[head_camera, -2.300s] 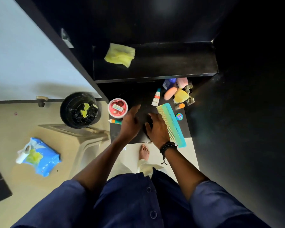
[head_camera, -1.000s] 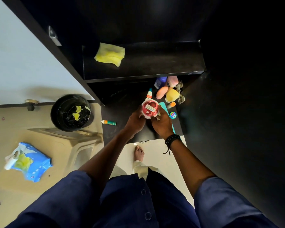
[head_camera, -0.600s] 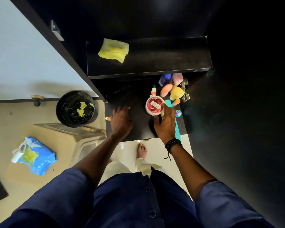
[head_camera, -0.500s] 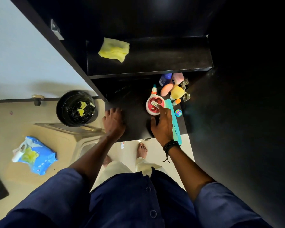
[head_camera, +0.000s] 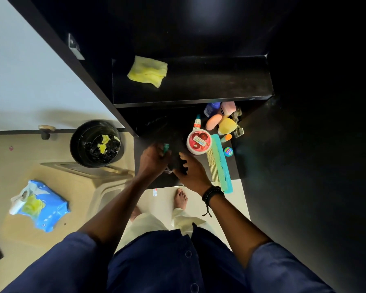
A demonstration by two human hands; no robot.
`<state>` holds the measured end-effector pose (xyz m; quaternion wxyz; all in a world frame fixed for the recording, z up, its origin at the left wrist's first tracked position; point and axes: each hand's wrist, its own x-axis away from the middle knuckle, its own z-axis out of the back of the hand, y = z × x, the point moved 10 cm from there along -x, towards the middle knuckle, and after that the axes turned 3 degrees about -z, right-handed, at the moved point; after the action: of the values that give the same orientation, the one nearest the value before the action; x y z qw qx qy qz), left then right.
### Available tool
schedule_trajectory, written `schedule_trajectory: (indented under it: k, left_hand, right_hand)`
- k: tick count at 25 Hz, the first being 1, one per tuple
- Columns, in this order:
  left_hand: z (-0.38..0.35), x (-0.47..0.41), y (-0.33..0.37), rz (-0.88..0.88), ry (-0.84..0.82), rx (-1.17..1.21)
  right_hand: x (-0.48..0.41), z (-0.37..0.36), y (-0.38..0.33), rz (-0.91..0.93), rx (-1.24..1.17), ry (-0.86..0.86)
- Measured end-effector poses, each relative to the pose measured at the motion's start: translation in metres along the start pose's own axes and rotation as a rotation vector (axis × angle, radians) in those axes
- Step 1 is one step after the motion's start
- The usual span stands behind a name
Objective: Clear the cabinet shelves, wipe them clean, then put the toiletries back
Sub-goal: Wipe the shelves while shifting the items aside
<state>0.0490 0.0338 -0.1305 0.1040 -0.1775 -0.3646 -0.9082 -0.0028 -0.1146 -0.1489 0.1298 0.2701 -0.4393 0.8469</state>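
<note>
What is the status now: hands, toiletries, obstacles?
Left hand grips small tube. Right hand beside it, grip unclear. Red jar, comb on lower shelf; yellow cloth lies on upper shelf.

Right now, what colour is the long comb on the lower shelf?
The comb is teal, its teeth pale yellow; the head view shows it.

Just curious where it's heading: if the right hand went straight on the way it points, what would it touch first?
Probably the left hand, which grips a tube just ahead; depth is unclear.
</note>
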Motion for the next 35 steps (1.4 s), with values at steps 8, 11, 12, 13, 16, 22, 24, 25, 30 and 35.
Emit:
schedule_trajectory:
  k: [8,11,12,13,16,22,24,25,30,35]
  left_hand:
    - [-0.025,0.014,0.066,-0.015,-0.037,0.409]
    - [-0.036,0.014,0.068,-0.030,-0.061,0.367]
    - [-0.039,0.014,0.069,-0.030,-0.077,0.360]
    - [-0.043,0.014,0.070,-0.037,-0.094,0.370]
    - [-0.044,0.016,0.077,-0.058,-0.139,0.421]
    - [-0.041,0.020,0.049,0.040,-0.123,0.482]
    - [-0.038,0.023,0.037,0.058,-0.118,0.479]
    - [-0.037,0.024,0.032,0.056,-0.113,0.481]
    - [-0.021,0.032,0.010,0.065,-0.092,0.462]
    - [0.010,0.047,-0.028,0.079,-0.012,0.499]
  right_hand:
    - [0.011,0.038,0.005,-0.163,-0.735,-0.041]
    - [0.014,0.051,0.011,-0.152,-0.871,-0.016]
    - [0.015,0.055,0.012,-0.168,-0.933,-0.001]
    - [0.015,0.060,0.015,-0.182,-0.988,0.030]
    - [0.014,0.077,0.019,-0.177,-1.139,0.165]
    - [-0.003,0.094,0.029,-0.228,-1.144,0.391]
    - [-0.008,0.095,0.031,-0.252,-1.116,0.408]
    - [-0.009,0.096,0.030,-0.255,-1.098,0.414]
    - [-0.003,0.092,0.016,-0.222,-0.933,0.390]
    - [0.010,0.051,-0.019,-0.174,-0.709,0.281]
